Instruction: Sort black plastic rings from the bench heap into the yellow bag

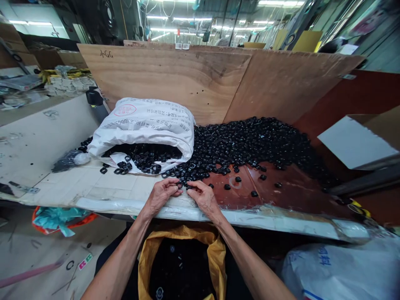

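Near the front edge of the bench, my left hand [164,193] pinches a small black ring [179,185] between thumb and fingertips. My right hand [202,196] is close beside it, its thumb and fingers closed on a small black part [188,187]. Just beyond my hands spreads a large heap of small black ring-shaped parts [250,139]. A white printed sack [150,114] lies on its side at the left, its mouth towards me, with more black rings inside and spilling out. Below my hands a yellow sack [145,254] stands open, dark inside with black pieces.
A plywood board [175,79] walls off the back of the bench. Several loose black pieces lie on the reddish-brown surface [237,196]. A white box [356,141] is at the right, and a white bag [343,266] sits low right. An orange-rimmed basket [39,227] stands lower left.
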Action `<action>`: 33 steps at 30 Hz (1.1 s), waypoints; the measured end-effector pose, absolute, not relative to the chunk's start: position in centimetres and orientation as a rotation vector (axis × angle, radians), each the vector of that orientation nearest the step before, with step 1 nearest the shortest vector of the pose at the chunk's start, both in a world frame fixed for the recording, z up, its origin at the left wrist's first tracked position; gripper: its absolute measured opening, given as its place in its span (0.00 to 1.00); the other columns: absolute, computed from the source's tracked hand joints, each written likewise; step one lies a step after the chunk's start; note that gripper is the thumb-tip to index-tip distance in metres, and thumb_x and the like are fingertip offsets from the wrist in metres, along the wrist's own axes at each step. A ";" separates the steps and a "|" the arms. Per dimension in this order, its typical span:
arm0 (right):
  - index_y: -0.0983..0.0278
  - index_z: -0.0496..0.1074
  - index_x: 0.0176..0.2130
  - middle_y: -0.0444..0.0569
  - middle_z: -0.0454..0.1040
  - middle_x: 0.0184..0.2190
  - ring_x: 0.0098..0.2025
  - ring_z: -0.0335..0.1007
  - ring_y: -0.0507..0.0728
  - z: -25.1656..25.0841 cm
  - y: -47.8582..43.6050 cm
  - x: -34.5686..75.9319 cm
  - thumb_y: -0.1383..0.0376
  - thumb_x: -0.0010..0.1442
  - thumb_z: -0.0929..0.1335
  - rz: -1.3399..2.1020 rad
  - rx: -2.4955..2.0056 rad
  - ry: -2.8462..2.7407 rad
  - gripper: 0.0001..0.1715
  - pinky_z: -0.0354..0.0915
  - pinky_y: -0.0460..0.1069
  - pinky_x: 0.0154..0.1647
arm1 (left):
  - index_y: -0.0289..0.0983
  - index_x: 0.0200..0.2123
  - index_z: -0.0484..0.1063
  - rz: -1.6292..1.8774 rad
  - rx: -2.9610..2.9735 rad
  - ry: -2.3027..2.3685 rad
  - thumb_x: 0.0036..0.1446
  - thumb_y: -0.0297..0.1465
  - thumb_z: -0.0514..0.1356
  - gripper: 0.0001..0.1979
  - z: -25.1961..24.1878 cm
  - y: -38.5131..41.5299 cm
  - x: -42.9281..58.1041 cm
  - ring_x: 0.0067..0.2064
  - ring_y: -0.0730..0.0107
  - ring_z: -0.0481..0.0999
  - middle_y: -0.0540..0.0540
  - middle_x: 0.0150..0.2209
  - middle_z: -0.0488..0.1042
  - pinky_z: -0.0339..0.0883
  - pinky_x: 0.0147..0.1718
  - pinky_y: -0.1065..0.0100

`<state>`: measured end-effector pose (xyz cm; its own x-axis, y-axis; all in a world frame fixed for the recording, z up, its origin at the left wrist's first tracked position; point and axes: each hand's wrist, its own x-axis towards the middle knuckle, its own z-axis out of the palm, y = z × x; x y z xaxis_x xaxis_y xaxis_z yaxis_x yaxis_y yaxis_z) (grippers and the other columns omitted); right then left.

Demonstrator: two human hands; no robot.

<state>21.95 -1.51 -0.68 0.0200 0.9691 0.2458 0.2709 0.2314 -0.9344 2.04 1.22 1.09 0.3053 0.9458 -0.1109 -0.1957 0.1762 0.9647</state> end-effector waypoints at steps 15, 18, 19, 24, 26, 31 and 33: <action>0.62 0.80 0.44 0.51 0.77 0.41 0.39 0.74 0.56 -0.4 -1.7 22.0 0.65 0.59 0.71 0.924 -1.082 -1.551 0.12 0.70 0.48 0.38 | 0.38 0.46 0.80 1.013 1.541 0.966 0.49 0.34 0.70 0.18 1.1 0.9 2.5 0.33 0.73 0.76 0.45 0.44 0.75 0.71 0.32 0.70; 0.62 0.80 0.44 0.51 0.78 0.41 0.39 0.75 0.56 -0.3 -1.9 21.8 0.63 0.59 0.72 0.968 -1.070 -1.520 0.12 0.71 0.48 0.37 | 0.38 0.44 0.82 0.995 1.640 1.044 0.52 0.33 0.68 0.15 1.2 0.9 2.5 0.32 0.71 0.73 0.47 0.37 0.75 0.67 0.30 0.71; 0.62 0.79 0.45 0.50 0.78 0.38 0.37 0.75 0.56 -0.3 -2.0 21.8 0.62 0.59 0.72 1.000 -1.083 -1.472 0.14 0.70 0.48 0.35 | 0.38 0.44 0.82 0.984 1.655 1.058 0.52 0.33 0.68 0.14 1.3 0.8 2.6 0.32 0.71 0.73 0.47 0.35 0.75 0.67 0.31 0.71; 0.63 0.77 0.43 0.48 0.77 0.35 0.33 0.74 0.55 -0.2 -2.0 21.7 0.60 0.58 0.73 0.965 -1.136 -1.360 0.14 0.71 0.47 0.33 | 0.36 0.45 0.78 0.904 1.508 1.020 0.54 0.33 0.67 0.14 1.9 0.6 2.4 0.29 0.72 0.72 0.50 0.30 0.75 0.64 0.28 0.73; 0.62 0.78 0.41 0.50 0.76 0.40 0.37 0.75 0.55 0.0 -2.1 21.6 0.62 0.59 0.72 0.892 -1.091 -1.430 0.10 0.72 0.48 0.37 | 0.36 0.44 0.77 0.902 1.446 0.969 0.54 0.33 0.67 0.14 1.9 0.5 2.4 0.31 0.72 0.74 0.50 0.32 0.77 0.66 0.30 0.73; 0.62 0.78 0.41 0.49 0.77 0.37 0.33 0.73 0.54 0.3 -2.2 21.4 0.65 0.59 0.71 0.798 -1.123 -1.507 0.09 0.70 0.47 0.35 | 0.36 0.42 0.77 0.926 1.430 0.913 0.53 0.33 0.68 0.13 1.7 0.6 2.5 0.39 0.66 0.79 0.46 0.40 0.80 0.72 0.42 0.68; 0.62 0.79 0.40 0.48 0.76 0.34 0.32 0.72 0.54 0.4 -2.3 21.4 0.64 0.59 0.71 0.746 -1.151 -1.530 0.08 0.68 0.47 0.34 | 0.36 0.42 0.78 0.917 1.447 0.934 0.53 0.34 0.68 0.14 1.6 0.5 2.5 0.39 0.66 0.80 0.46 0.39 0.81 0.73 0.41 0.67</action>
